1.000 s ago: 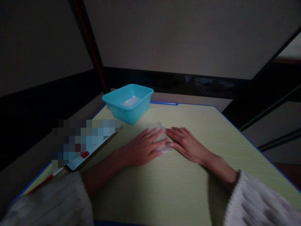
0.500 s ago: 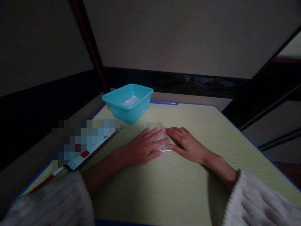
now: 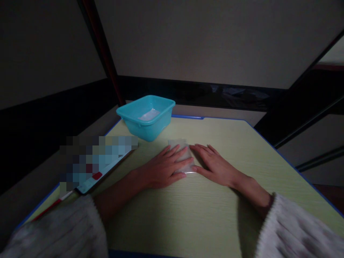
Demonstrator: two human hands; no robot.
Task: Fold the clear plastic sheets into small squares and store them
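A small whitish folded cloth or sheet (image 3: 180,147) lies on the pale green table (image 3: 209,215). My left hand (image 3: 164,167) rests flat on its left side with the fingers stretched out. Beside it, my right hand (image 3: 213,164) lies flat too, its fingertips touching the sheet's right edge. Both wrists come out of fuzzy white sleeves. The light is dim and the sheet's lower part is hidden under my fingers.
A turquoise plastic tub (image 3: 146,116) stands at the table's far left with a pale item (image 3: 149,115) inside. A flat blurred object with a red mark (image 3: 94,165) lies at the left edge. The blue table rim (image 3: 188,117) runs along the back. Dark walls surround the table.
The near edge of the sheet has drawn in slightly under my fingers; both hands have stayed almost where they were.
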